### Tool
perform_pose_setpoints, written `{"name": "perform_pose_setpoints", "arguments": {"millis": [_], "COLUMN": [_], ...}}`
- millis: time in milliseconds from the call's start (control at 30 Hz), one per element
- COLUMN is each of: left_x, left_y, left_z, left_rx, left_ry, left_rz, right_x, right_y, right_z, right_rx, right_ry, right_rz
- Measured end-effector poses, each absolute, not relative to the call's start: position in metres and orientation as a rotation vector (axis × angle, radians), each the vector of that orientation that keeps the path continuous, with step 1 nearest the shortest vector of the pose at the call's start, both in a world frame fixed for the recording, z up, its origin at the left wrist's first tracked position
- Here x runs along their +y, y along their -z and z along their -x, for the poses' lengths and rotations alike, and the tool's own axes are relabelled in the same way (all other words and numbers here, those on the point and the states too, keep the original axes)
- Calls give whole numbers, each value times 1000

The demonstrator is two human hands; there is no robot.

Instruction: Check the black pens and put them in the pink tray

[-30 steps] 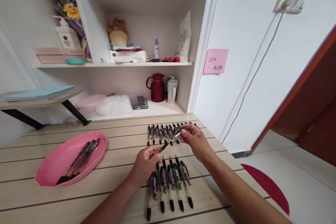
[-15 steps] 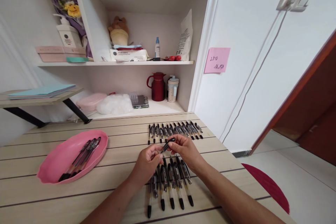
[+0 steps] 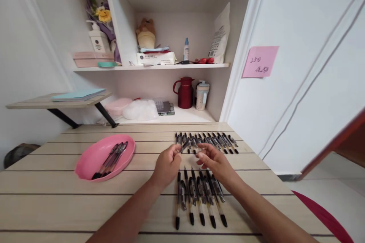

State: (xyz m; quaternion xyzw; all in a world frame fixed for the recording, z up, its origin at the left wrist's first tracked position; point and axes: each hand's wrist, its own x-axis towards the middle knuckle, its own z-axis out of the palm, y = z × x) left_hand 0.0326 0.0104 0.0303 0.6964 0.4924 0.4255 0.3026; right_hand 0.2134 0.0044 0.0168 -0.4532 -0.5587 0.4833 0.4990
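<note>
My left hand (image 3: 169, 161) pinches a short dark piece, which looks like a pen cap (image 3: 186, 145); its lower end is hidden by the fingers. To the right, my right hand (image 3: 212, 159) is apart from it, fingers parted and bent, with no clear object between them. Beneath both hands lies a near row of black pens (image 3: 202, 207), lengthwise side by side, with caps (image 3: 193, 190) between them. Just beyond my hands is a far row of pens and caps (image 3: 216, 142), partly hidden by my fingers.
A pink scalloped dish (image 3: 85, 159) holding several pens (image 3: 112, 159) stands on the left of the slatted table. Behind it is a small raised stand (image 3: 31, 101). A red jug (image 3: 186, 93) and a cup (image 3: 202, 97) stand in the back shelf.
My right hand has come away from the dark piece that both hands were holding; it stays in my left fingers. The camera view has turned left, shifting the scene rightward.
</note>
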Motion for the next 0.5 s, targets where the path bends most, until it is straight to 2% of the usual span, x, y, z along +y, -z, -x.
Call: {"name": "perform_pose_setpoints", "arguments": {"millis": [167, 267, 500], "left_x": [29, 30, 21], "left_y": [-70, -85, -76], "left_z": [39, 92, 151], "left_rx": [1955, 2414, 2632], "left_ry": [-1167, -933, -356], "left_rz": [-1968, -1848, -1536], "right_x": [10, 15, 23], "right_y": [-16, -16, -21], "right_z": [-224, -232, -246], "right_rx": [-1481, -1506, -1541], "right_ry": [-1107, -1078, -1042], "right_rz": [1218, 1239, 1361]}}
